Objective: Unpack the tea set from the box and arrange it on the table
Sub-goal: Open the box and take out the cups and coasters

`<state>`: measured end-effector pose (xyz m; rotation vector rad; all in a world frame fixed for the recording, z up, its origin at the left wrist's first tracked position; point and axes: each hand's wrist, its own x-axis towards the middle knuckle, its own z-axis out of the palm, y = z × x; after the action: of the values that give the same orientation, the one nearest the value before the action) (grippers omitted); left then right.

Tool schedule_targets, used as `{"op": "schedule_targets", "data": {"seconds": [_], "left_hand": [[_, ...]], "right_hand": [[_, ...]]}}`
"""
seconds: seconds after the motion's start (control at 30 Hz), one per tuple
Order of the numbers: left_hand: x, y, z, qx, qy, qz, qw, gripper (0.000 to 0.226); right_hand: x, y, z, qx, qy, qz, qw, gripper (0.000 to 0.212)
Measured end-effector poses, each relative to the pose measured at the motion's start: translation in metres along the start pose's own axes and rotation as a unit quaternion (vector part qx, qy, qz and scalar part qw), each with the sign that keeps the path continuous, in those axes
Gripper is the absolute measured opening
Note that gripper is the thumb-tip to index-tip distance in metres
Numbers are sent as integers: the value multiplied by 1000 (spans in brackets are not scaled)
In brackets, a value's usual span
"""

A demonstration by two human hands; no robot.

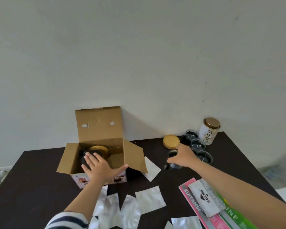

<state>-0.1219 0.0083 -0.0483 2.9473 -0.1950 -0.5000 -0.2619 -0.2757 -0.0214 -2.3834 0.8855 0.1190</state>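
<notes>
An open cardboard box point(96, 139) stands on the dark table point(31, 179), its lid flap upright. Inside it lie a dark round piece point(87, 155) and a wooden disc point(100, 149). My left hand point(101, 167) hovers flat over the box's front opening, fingers spread, holding nothing. My right hand point(182, 157) grips a small glass cup point(172, 160) from above, on the table right of the box. Three more glass cups point(197, 144) stand in a row behind it, next to a wooden lid point(171, 141).
A white tea tin with a gold lid point(208, 131) stands at the back right. Several silver foil pouches point(149, 199) lie scattered at the front. Pink and green boxes with a white packet point(210, 205) sit at the front right. A wall is right behind the table.
</notes>
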Motion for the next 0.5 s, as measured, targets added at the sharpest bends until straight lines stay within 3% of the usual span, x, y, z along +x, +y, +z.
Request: {"op": "schedule_targets", "data": {"seconds": [0.1, 0.23, 0.4, 0.5], "left_hand": [[2, 3, 7, 19, 24, -15, 999, 163], [6, 5, 12, 32, 43, -22, 998, 162], [7, 7, 18, 43, 62, -27, 997, 157], [7, 7, 20, 47, 74, -27, 996, 154]], "right_hand": [[11, 55, -31, 6, 40, 56, 998, 41], [41, 122, -62, -11, 124, 115, 985, 81], [72, 169, -93, 7, 181, 168, 969, 74], [86, 178, -101, 20, 168, 179, 969, 64]]}}
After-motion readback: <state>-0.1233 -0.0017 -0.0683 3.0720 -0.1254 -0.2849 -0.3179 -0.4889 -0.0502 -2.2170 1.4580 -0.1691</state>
